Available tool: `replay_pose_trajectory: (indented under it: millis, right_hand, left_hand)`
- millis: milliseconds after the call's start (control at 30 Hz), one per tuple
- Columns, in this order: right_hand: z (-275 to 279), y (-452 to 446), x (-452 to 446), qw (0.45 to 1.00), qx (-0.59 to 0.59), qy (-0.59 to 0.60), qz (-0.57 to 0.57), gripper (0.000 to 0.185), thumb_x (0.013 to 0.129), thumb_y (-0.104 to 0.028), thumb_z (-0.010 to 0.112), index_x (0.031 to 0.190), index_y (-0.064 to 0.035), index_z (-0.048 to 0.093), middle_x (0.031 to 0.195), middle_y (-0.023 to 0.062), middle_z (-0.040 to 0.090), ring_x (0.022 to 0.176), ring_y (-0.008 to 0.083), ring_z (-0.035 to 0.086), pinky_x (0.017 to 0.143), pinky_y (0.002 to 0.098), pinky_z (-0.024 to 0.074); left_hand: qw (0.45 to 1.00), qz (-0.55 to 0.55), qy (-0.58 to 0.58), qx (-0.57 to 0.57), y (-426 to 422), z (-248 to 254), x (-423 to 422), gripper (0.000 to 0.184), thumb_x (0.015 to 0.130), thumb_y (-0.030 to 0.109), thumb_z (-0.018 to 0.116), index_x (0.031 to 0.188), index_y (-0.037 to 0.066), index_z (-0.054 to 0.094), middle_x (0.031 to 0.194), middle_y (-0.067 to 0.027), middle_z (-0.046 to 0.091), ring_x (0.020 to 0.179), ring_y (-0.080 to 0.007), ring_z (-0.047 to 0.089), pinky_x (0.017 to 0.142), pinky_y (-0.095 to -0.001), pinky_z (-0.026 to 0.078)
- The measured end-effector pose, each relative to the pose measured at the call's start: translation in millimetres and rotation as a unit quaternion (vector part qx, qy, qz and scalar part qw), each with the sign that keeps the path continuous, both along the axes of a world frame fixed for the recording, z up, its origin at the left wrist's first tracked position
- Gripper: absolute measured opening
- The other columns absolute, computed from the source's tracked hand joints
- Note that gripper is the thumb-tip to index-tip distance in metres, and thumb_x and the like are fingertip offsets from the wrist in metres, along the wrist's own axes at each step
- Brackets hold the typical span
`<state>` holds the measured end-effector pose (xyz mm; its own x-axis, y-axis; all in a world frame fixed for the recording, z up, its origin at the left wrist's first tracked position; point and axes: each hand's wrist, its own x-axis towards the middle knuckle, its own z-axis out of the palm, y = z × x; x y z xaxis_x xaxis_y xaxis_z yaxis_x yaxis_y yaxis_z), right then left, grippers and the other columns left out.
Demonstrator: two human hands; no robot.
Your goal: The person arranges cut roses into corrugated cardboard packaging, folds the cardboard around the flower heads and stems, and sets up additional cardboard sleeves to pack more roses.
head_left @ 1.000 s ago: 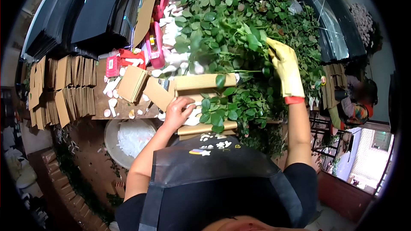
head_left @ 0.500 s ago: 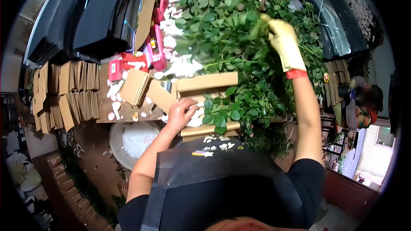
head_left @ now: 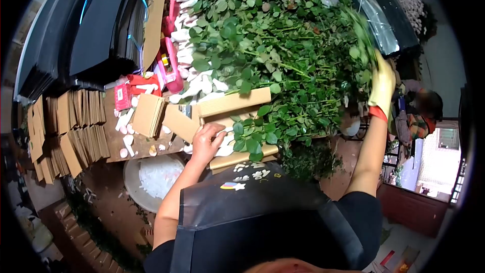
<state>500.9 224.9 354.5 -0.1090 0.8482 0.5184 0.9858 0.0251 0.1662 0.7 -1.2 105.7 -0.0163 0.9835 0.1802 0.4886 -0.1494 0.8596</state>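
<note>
Bare left hand [head_left: 206,142]: fingers half bent on white-wrapped bud heads [head_left: 227,144]; grip cannot be told | Yellow-gloved right hand [head_left: 383,85]: blurred, at green leafy stems [head_left: 361,43]; hold cannot be told | Bud heads: beside tan ridged cardboard strip [head_left: 235,102], brown worktop [head_left: 144,145] | Beyond: broad green foliage pile [head_left: 283,55]; below, pale round basin [head_left: 131,182]

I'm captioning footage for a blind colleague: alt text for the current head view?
A person's bare left hand rests by white pieces between cardboard strips; the yellow-gloved right hand is at the right edge of piled leafy stems. Cardboard stacks stand at left.
</note>
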Motion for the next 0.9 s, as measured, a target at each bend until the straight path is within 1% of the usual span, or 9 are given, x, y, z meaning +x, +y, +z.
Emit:
replay_pose_trajectory:
  millis: [100, 167, 233, 300, 500, 600, 633, 733, 900]
  right_hand:
    - [-4.9, -25.7, 72.6, 0.907, -0.233, 0.009, -0.351, 0.045, 0.096, -0.021, 0.074, 0.139, -0.0125, 0.067, 0.130, 0.0206, 0.072, 0.119, 0.0336, 0.070, 0.101, 0.0463, 0.0534]
    - [-5.9, -44.1, 44.2, 0.906, -0.262, -0.087, -0.320, 0.052, 0.093, -0.026, 0.079, 0.139, -0.0056, 0.066, 0.140, 0.0172, 0.069, 0.126, 0.0334, 0.068, 0.108, 0.0427, 0.0518]
    - [-20.5, -32.7, -13.7, 0.984, -0.165, 0.059, -0.029, 0.058, 0.094, -0.021, 0.075, 0.147, -0.0040, 0.060, 0.148, 0.0178, 0.063, 0.137, 0.0317, 0.061, 0.117, 0.0400, 0.0465]
    - [-18.1, -24.1, -128.5, 0.934, -0.231, 0.263, 0.075, 0.057, 0.101, -0.028, 0.065, 0.152, -0.0054, 0.056, 0.157, 0.0169, 0.056, 0.146, 0.0285, 0.054, 0.123, 0.0394, 0.0404]
    - [-121.7, 52.7, -283.5, 0.868, -0.401, 0.148, 0.253, 0.077, 0.097, -0.040, 0.072, 0.160, -0.0069, 0.044, 0.149, 0.0227, 0.060, 0.135, 0.0400, 0.059, 0.115, 0.0431, 0.0463]
    - [-145.3, 86.0, -307.9, 0.873, -0.445, 0.026, 0.200, 0.039, 0.098, -0.018, 0.064, 0.136, -0.0100, 0.068, 0.126, 0.0233, 0.072, 0.116, 0.0410, 0.069, 0.101, 0.0469, 0.0550]
    - [-129.9, 73.7, -314.5, 0.900, -0.332, 0.177, 0.219, 0.030, 0.095, -0.008, 0.060, 0.123, -0.0084, 0.073, 0.115, 0.0237, 0.074, 0.110, 0.0407, 0.072, 0.096, 0.0474, 0.0568]
    - [-80.2, 58.0, -276.0, 0.897, -0.067, 0.130, 0.417, 0.042, 0.083, 0.008, 0.064, 0.122, -0.0058, 0.074, 0.118, 0.0150, 0.077, 0.113, 0.0276, 0.073, 0.101, 0.0412, 0.0575]
    - [-29.8, -21.6, -200.7, 0.856, -0.182, 0.197, 0.442, 0.044, 0.082, 0.018, 0.066, 0.117, -0.0069, 0.072, 0.101, 0.0113, 0.075, 0.095, 0.0296, 0.074, 0.083, 0.0401, 0.0618]
  left_hand:
    - [1.000, 0.004, -0.009, -0.017, -1.0, 7.2, 1.7, 0.013, 0.087, 0.011, 0.081, 0.099, 0.005, 0.078, 0.102, -0.0087, 0.077, 0.094, -0.0284, 0.072, 0.085, -0.0388, 0.056]
    - [1.000, 0.004, -0.006, 0.004, 0.0, 2.6, 1.0, 0.014, 0.087, 0.010, 0.082, 0.099, 0.005, 0.078, 0.102, -0.0086, 0.077, 0.094, -0.0274, 0.072, 0.083, -0.0384, 0.056]
    - [1.000, 0.004, 0.002, -0.004, 0.4, 6.6, 1.2, 0.014, 0.086, 0.009, 0.082, 0.099, 0.005, 0.078, 0.102, -0.0089, 0.077, 0.094, -0.0271, 0.072, 0.084, -0.0385, 0.056]
    - [1.000, 0.003, 0.008, -0.013, 0.8, 10.8, 1.0, 0.014, 0.086, 0.009, 0.082, 0.099, 0.005, 0.078, 0.102, -0.0090, 0.077, 0.094, -0.0269, 0.072, 0.084, -0.0380, 0.055]
    - [1.000, -0.002, 0.024, -0.002, 0.5, 14.6, 1.8, 0.013, 0.087, 0.009, 0.082, 0.099, 0.005, 0.078, 0.102, -0.0086, 0.077, 0.097, -0.0268, 0.073, 0.088, -0.0374, 0.053]
    - [1.000, 0.003, 0.020, -0.004, -1.3, 10.0, 1.7, 0.014, 0.087, 0.010, 0.082, 0.100, 0.005, 0.078, 0.103, -0.0082, 0.078, 0.098, -0.0269, 0.073, 0.088, -0.0380, 0.054]
    - [1.000, 0.002, 0.024, 0.006, -0.7, 12.6, 1.6, 0.015, 0.087, 0.011, 0.083, 0.099, 0.005, 0.079, 0.103, -0.0083, 0.078, 0.098, -0.0270, 0.073, 0.088, -0.0383, 0.055]
    - [1.000, 0.009, 0.019, 0.016, -0.9, 8.6, 2.0, 0.015, 0.086, 0.012, 0.084, 0.099, 0.005, 0.079, 0.103, -0.0083, 0.078, 0.098, -0.0271, 0.072, 0.087, -0.0382, 0.055]
    - [0.999, 0.022, -0.011, -0.043, -3.8, 1.9, 1.0, 0.029, 0.085, 0.015, 0.085, 0.112, 0.007, 0.076, 0.108, -0.0078, 0.078, 0.097, -0.0281, 0.073, 0.085, -0.0380, 0.055]
